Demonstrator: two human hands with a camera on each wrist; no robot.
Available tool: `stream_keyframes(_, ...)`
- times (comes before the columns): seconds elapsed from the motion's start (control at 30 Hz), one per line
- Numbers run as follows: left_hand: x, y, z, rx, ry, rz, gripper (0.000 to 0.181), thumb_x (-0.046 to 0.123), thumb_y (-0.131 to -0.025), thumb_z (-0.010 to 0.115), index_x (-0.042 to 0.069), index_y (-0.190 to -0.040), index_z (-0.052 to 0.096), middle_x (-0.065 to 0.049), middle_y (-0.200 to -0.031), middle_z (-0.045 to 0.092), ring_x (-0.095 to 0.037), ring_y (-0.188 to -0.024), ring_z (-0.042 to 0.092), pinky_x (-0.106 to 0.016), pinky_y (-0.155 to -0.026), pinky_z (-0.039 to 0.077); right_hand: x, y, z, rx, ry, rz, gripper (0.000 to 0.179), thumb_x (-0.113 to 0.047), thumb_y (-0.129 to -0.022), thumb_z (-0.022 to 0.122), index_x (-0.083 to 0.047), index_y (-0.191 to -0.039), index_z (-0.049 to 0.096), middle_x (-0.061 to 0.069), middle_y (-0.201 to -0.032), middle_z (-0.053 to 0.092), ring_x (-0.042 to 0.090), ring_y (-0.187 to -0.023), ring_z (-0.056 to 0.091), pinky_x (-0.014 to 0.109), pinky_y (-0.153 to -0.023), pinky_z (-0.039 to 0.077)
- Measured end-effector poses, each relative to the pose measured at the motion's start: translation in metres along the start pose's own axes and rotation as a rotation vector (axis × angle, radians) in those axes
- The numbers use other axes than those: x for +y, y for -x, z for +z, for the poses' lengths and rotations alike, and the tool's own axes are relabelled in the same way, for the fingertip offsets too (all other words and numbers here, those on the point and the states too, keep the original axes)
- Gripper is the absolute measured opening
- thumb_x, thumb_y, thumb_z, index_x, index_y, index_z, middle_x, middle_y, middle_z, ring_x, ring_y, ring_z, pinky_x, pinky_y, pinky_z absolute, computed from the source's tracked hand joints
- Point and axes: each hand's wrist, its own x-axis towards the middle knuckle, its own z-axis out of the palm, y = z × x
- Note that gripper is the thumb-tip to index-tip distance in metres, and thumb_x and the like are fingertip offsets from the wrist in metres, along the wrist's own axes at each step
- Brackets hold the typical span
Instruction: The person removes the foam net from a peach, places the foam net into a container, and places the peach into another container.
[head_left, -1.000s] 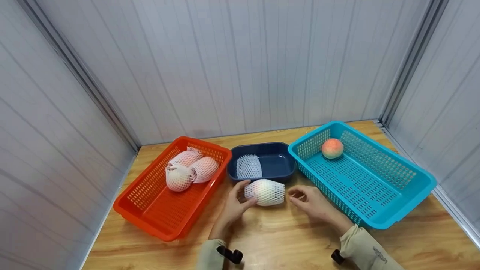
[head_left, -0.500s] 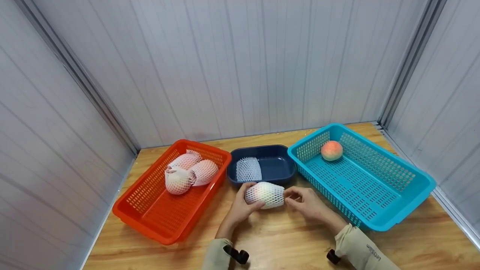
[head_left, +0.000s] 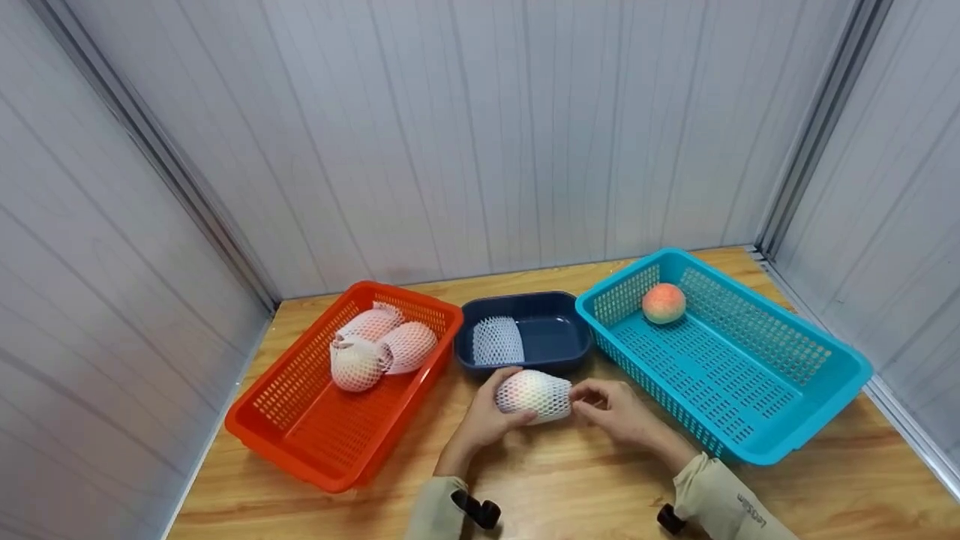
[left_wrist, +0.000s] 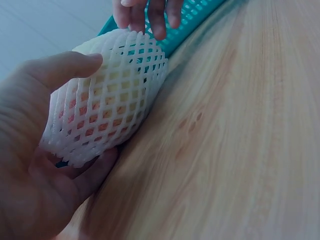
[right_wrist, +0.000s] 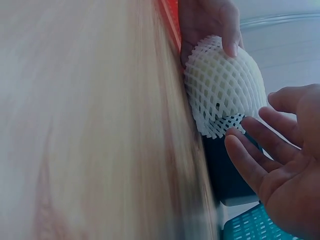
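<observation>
A peach (head_left: 531,391) lies inside a white foam net sleeve (head_left: 556,397), held just above the wooden table in front of the navy dish. My left hand (head_left: 489,412) grips the wrapped peach from its left end, thumb on the near side. In the left wrist view, pinkish-yellow skin of the peach (left_wrist: 102,107) shows through the mesh. My right hand (head_left: 616,411) is at the sleeve's loose right end, thumb and forefinger seeming to pinch its edge; the other fingers (right_wrist: 260,137) are loosely extended beside it. The exact pinch point is partly hidden.
An orange basket (head_left: 300,457) at left holds several net-wrapped peaches (head_left: 356,366). The navy dish (head_left: 555,337) behind my hands holds a flat foam net (head_left: 497,341). At right, a turquoise basket (head_left: 817,405) holds one bare peach (head_left: 664,303). Panel walls stand behind and at both sides.
My left hand has closed around the wrapped peach and shifted slightly right. My right hand has come in from a small gap to the sleeve's right edge. The baskets stay put.
</observation>
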Motion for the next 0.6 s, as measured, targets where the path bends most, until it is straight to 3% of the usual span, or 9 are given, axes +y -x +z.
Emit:
stream_keyframes(0.2,-0.0016,0.0013,0.0019,-0.006,0.046,0.005,0.063,0.002,-0.068,0.084,0.000,-0.122,0.051,-0.011,-0.114,0.059,-0.024,-0.100,0.058,-0.040,-0.088,0.047,0.0008,0.0033,0.0002,-0.005,0.000,0.032,0.013,-0.013,-0.093,0.065,-0.011,-0.105,0.070,0.000,-0.100,0.068,0.016,-0.089,0.062,0.029,-0.077,0.052)
stream_keyframes(0.43,-0.0009,0.0043,0.0023,0.030,0.083,-0.043,0.063,0.000,-0.067,0.083,0.001,-0.122,0.051,-0.011,-0.113,0.059,-0.024,-0.100,0.058,-0.040,-0.089,0.046,-0.0010,0.0013,-0.0027,0.032,0.032,0.052,0.010,-0.014,-0.093,0.065,-0.014,-0.101,0.071,-0.005,-0.095,0.067,0.016,-0.087,0.061,0.030,-0.075,0.051)
stream_keyframes(0.6,-0.0093,0.0073,0.0011,0.033,0.081,-0.014,0.063,0.003,-0.067,0.083,0.006,-0.122,0.052,-0.008,-0.112,0.060,-0.022,-0.100,0.058,-0.039,-0.088,0.047,-0.0047,0.0008,-0.0039,0.053,0.045,0.050,0.008,-0.014,-0.093,0.066,-0.016,-0.098,0.071,-0.008,-0.091,0.066,0.014,-0.083,0.060,0.029,-0.073,0.051)
